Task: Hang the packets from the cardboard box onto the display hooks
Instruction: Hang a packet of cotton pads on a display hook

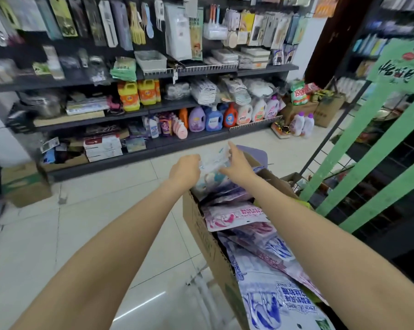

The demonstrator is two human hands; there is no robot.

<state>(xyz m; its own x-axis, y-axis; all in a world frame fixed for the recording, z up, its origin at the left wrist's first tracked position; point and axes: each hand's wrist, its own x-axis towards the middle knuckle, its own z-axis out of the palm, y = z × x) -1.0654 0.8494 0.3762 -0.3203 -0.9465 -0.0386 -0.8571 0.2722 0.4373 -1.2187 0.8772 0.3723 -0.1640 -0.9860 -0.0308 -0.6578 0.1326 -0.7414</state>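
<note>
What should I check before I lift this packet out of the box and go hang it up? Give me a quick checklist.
1. Left hand grips the clear packet: ok.
2. Right hand on the same packet: ok.
3. Packet free of the other packets in the cardboard box: cannot tell.
4. Hang hole on the held packet visible: cannot tell.
5. Free hook on the green display rack: cannot tell.

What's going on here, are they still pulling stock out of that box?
Yes. A person is reaching both hands into the far end of the cardboard box on the floor. The left hand and right hand hold a clear packet just above the pile. Nothing is on a hook yet; many packets remain inside.
</note>
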